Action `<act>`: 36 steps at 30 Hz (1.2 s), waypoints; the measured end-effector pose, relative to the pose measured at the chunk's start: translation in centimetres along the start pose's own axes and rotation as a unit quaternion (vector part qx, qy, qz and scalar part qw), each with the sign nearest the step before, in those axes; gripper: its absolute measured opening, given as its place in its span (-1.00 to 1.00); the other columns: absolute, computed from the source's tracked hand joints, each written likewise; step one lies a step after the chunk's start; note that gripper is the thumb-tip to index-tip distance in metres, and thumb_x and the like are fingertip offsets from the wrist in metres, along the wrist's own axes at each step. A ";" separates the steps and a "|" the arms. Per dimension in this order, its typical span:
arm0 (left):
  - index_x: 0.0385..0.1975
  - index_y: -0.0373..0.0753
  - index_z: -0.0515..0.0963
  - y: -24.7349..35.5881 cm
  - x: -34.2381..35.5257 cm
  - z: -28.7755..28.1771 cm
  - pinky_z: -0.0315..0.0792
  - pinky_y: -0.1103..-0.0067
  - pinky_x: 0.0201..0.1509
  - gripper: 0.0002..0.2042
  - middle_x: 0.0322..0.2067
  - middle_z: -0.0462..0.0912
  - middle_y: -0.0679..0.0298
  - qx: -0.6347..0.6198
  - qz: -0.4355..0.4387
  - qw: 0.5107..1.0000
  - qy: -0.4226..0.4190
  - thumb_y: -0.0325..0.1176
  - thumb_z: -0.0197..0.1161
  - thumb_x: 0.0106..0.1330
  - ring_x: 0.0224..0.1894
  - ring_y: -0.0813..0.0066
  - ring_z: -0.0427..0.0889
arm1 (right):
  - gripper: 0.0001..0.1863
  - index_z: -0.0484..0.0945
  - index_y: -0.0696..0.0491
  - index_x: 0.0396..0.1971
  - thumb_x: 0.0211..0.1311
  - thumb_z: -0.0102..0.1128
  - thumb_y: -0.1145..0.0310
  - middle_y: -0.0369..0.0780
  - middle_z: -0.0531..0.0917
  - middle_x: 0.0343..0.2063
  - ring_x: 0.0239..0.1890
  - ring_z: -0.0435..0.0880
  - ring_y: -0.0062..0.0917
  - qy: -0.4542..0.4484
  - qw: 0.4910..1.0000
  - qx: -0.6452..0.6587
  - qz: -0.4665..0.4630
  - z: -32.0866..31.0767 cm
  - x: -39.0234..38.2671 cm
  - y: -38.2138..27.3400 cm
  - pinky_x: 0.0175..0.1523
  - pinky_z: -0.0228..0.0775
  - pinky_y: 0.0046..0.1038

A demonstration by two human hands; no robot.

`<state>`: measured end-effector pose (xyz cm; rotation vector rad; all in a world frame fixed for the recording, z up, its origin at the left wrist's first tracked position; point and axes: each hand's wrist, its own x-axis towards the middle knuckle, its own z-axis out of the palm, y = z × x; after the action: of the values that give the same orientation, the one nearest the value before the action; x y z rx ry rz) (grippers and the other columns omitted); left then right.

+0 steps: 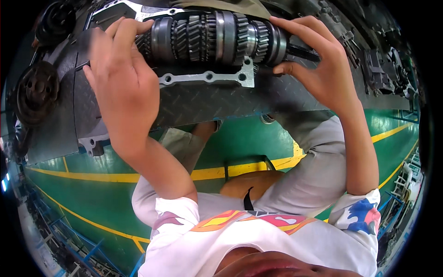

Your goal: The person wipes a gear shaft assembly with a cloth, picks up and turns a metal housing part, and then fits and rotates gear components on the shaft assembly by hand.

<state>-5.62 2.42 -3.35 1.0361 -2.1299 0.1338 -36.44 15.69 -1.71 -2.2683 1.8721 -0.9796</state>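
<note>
A gear shaft (210, 37) with several toothed gears and smooth rings lies level across the bench, over a light metal gearbox housing (209, 76) with bolt holes along its flange. My left hand (124, 69) is curled over the shaft's left end, with part of its fingers hidden behind it. At the right end, my right hand (318, 55) grips the last ring between thumb and fingers. The dark splined tip of the shaft (302, 52) sticks out under my right palm.
The dark tread-plate bench (203, 105) spans the far side. Dark round parts (37, 92) stand at its left, and more metal parts (380, 69) lie at its right. I sit on a brown stool (251, 185) above a green floor with yellow lines.
</note>
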 end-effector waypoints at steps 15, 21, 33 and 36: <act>0.14 -0.24 0.74 0.6 0.7 -0.2 0.54 0.30 0.39 -0.66 0.18 0.81 -0.08 -0.106 -0.021 0.994 -0.017 -0.49 0.08 0.51 0.21 -0.09 0.79 | -0.25 0.79 0.09 0.21 -0.16 0.73 0.54 -0.09 0.81 -0.08 -0.05 0.81 -0.17 0.084 0.994 0.017 -0.067 1.5 -0.9 2.6 0.04 0.72 -0.20; 0.12 -0.26 0.73 -0.6 0.4 0.0 0.57 0.31 0.37 -0.66 0.18 0.81 -0.06 -0.121 0.000 0.993 0.006 -0.50 0.12 0.45 0.18 -0.11 0.81 | -0.28 0.78 0.13 0.17 -0.18 0.68 0.56 -0.13 0.80 -0.15 -0.06 0.78 -0.15 0.125 0.986 -0.019 -0.106 2.2 -1.0 2.2 0.05 0.68 -0.19; 0.30 -0.22 0.77 -0.2 0.6 -0.8 0.27 0.28 0.71 -0.43 0.49 0.64 -0.01 -0.095 0.042 0.993 -0.049 -0.48 0.05 0.30 0.59 -0.04 0.53 | -0.26 0.76 0.15 0.18 -0.18 0.73 0.53 -0.07 0.80 -0.12 -0.03 0.82 -0.11 0.067 0.996 -0.052 -0.031 1.1 -0.9 0.8 0.09 0.71 -0.19; 0.27 -0.24 0.77 -0.1 0.7 -0.4 0.27 0.28 0.71 -0.44 0.48 0.65 0.00 -0.090 0.039 0.994 -0.037 -0.49 0.05 0.29 0.59 -0.03 0.54 | -0.25 0.74 0.15 0.20 -0.17 0.72 0.55 -0.05 0.80 -0.10 -0.02 0.84 -0.11 0.062 0.996 -0.051 -0.032 1.0 -0.8 0.9 0.09 0.73 -0.20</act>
<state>-5.56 2.03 -2.57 0.8651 -2.2052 -0.0597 -36.80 15.84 -3.27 -2.3920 1.9512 -1.0799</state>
